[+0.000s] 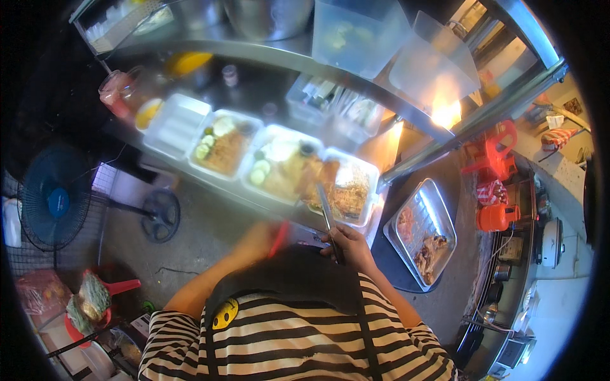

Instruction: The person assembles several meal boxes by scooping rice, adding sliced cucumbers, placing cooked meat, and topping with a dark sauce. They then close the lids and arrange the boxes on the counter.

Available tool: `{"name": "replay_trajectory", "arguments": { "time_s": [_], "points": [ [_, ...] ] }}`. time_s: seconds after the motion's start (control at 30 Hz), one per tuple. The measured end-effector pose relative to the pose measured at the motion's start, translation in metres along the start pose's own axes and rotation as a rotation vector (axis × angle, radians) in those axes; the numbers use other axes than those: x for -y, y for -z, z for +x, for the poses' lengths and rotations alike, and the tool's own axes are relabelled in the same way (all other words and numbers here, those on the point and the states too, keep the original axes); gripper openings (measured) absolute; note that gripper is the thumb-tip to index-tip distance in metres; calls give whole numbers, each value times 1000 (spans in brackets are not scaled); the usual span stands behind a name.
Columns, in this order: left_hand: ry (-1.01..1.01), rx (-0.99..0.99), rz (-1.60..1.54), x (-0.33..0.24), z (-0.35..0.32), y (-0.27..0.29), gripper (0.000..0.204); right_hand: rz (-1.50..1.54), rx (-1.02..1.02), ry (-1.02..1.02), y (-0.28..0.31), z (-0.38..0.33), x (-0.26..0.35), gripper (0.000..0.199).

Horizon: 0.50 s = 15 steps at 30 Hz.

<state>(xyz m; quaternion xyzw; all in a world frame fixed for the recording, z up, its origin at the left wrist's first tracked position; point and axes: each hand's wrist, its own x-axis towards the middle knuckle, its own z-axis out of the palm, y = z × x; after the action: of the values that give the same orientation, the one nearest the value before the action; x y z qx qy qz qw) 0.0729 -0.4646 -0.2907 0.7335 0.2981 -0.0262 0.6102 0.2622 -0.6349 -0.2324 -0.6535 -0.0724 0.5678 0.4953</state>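
Observation:
My right hand (346, 244) is closed around metal tongs (326, 208), whose tips reach a browned piece of meat (316, 176) above the filled takeaway boxes. My left hand (259, 240), with a red band at the wrist, is low in front of the counter; motion smears its fingers. Below the tongs' tips, a white box (354, 190) holds shredded brown food. Left of it, a box (274, 166) contains white rice, cucumber slices and brown food. Another box (223, 145) has a similar filling. At the row's left end lies an empty white box (178, 120).
A metal shelf (254, 51) with clear plastic tubs (359, 35) spans above the counter. To the right, a metal tray (424, 228) holds meat pieces. A bright flame or lamp (446, 111) glows near the shelf post. A fan (54, 198) stands left; red chairs (499, 152) are right.

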Motion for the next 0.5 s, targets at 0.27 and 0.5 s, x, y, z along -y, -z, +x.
{"name": "replay_trajectory", "arguments": {
  "time_s": [0.27,0.5],
  "points": [
    [-224,-100,149,-22,18,2,45,-64,44,42,10,1,-13,29],
    [-28,124,-215,-13,31,-6,31,-116,33,6,13,-2,4,27]
  ]
}}
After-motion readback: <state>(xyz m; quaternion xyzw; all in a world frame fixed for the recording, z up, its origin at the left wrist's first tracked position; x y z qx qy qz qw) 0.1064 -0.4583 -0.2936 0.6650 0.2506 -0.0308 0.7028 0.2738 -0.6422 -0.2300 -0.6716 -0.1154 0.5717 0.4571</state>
